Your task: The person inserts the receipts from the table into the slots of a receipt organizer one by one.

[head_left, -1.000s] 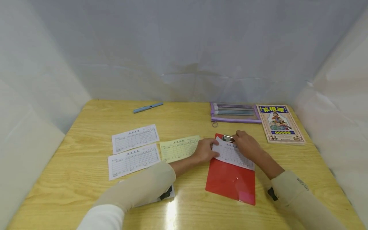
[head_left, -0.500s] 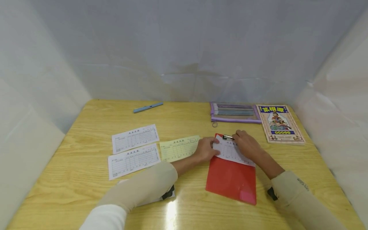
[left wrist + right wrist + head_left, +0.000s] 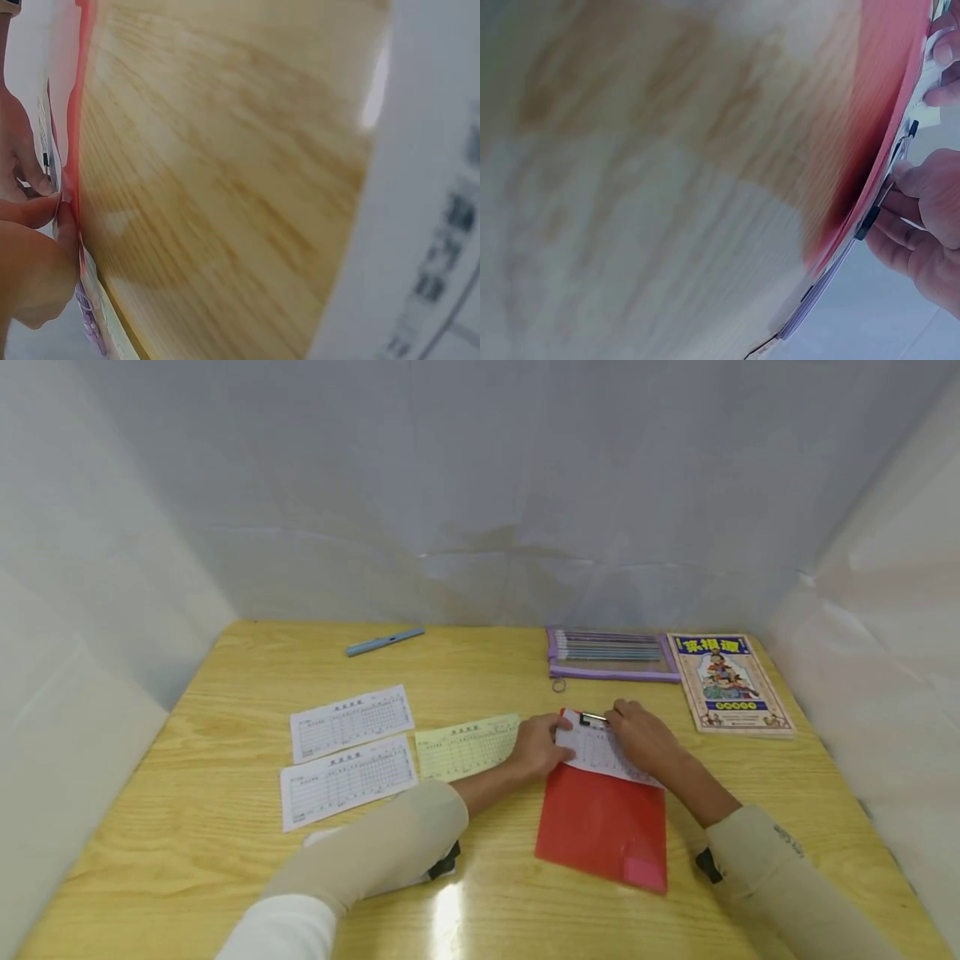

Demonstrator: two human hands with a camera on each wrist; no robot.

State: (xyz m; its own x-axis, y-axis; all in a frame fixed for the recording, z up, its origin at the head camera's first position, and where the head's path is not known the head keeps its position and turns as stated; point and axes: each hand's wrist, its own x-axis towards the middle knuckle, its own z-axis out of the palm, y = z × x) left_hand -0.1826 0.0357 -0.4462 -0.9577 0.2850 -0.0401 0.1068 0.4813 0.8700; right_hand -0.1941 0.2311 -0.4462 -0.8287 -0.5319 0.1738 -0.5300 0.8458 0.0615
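A red clipboard (image 3: 592,827) lies on the table right of centre, with a white printed form (image 3: 600,756) across its upper part. My left hand (image 3: 536,747) pinches the form's left edge between thumb and fingers, at the board's upper left. On the other side, my right hand (image 3: 641,735) grips the metal clip (image 3: 595,718) at the top of the board. In the right wrist view, thumb and fingers press around that clip (image 3: 886,191), which has black ends. The form's upper edge sits at the clip, and its right part is partly hidden behind my right hand.
Left of the board lie a yellow form (image 3: 465,745) and two white forms, one higher (image 3: 352,722) and one lower (image 3: 348,785). A blue pen (image 3: 384,642) rests behind them. A purple-edged pencil pouch (image 3: 611,653) and a booklet (image 3: 727,683) stand at the back right.
The white form has slid up the clipboard toward the clip and lies flatter, baring more red below. The right hand keeps its grip on the clip.
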